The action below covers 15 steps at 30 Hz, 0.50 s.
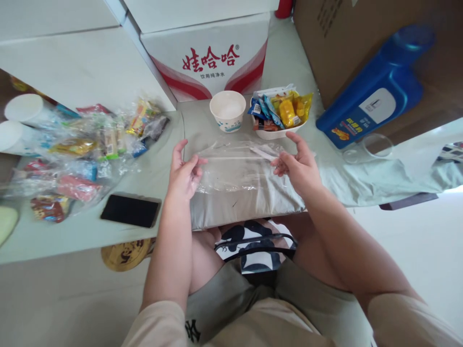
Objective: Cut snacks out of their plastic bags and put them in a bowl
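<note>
Clear plastic bag (235,171) is on the cloth-covered tabletop (224,209), approx mid-width & just in from the front edge, spread L–R between L hand (183,173) & R hand (304,168). On both, thumb & curled fingers look to be pinching the film, L hand on L end, R hand on R end; index fingers stick up, spread away. White strip (263,153) by R fingers; can't tell if it's part of the bag or sth on it.

Handling (judgement): v. light, thin, limp; won't hold its own shape, creases fast. Prob. slick, may cling to itself, so fingertips could slide. Not fragile like glass, but a sharp tug might tear it. Best hold: opp. ends or corners, thumb vs. fingers, light even tension; avoid grabbing the middle, it'd just bunch.

Watch far side, i.e. toward tabletop's back edge: paper bowl (227,116) & snack-filled dish (280,132) sit near, so loose film could catch. Phone (130,210) near front edge, L of L hand, well apart.
</note>
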Each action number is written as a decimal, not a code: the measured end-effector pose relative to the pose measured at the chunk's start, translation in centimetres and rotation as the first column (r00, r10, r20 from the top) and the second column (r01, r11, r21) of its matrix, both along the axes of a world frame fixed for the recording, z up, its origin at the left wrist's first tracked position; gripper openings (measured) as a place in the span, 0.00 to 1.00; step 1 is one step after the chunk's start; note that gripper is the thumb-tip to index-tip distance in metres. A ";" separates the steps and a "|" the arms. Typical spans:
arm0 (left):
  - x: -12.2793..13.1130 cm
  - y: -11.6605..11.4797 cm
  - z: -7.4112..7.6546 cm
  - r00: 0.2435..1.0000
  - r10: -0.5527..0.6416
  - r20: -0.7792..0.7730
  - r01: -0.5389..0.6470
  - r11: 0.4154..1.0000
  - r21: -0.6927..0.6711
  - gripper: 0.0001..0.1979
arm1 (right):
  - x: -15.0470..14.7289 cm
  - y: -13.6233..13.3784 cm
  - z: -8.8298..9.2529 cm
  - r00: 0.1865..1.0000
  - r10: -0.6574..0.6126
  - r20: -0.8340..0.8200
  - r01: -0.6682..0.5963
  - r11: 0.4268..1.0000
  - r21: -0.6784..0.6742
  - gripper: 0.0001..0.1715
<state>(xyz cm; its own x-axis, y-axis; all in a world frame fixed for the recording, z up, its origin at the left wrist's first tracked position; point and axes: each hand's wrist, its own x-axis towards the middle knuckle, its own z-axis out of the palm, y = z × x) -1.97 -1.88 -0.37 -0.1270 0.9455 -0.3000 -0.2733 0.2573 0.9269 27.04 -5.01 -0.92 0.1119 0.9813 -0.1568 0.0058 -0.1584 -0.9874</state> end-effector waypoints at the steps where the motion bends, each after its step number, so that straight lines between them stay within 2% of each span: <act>1: 0.0 0.0 -0.1 0.999 0.004 -0.041 -0.003 1.000 0.026 0.28 | 0.0 0.0 0.2 1.000 -0.011 -0.005 0.011 1.000 0.009 0.43; 3: 0.1 -0.2 -0.3 0.993 0.005 -0.118 0.005 0.997 0.083 0.19 | -0.1 -0.2 0.5 0.999 0.021 -0.025 -0.020 0.999 0.027 0.42; 5: 0.4 -0.3 -0.5 0.984 -0.017 -0.176 0.039 0.992 0.122 0.09 | -0.2 -0.5 0.9 0.990 0.134 -0.044 -0.132 0.990 0.037 0.38; 7: 0.6 -0.4 -0.7 0.976 -0.047 -0.212 0.076 0.988 0.134 0.04 | -0.4 -0.7 1.2 0.972 0.233 -0.038 -0.231 0.972 0.051 0.30; 8: 0.6 -0.4 -0.8 0.973 -0.053 -0.223 0.084 0.988 0.133 0.05 | -0.5 -0.8 1.3 0.970 0.242 -0.019 -0.241 0.968 0.066 0.26; 11: 0.4 -0.3 -1.0 0.973 -0.025 -0.229 0.056 0.990 0.130 0.12 | -0.6 -0.6 1.1 0.991 0.118 0.056 -0.123 0.986 0.116 0.17; 13: 0.1 -0.2 -1.1 0.973 -0.004 -0.230 0.034 0.992 0.124 0.16 | -0.5 -0.3 0.8 0.996 0.016 0.087 -0.027 0.991 0.132 0.18; 15: -0.1 -0.1 -1.4 0.968 -0.004 -0.251 0.035 0.992 0.118 0.18 | -0.3 -0.1 0.5 0.993 -0.011 0.121 -0.005 0.991 0.131 0.23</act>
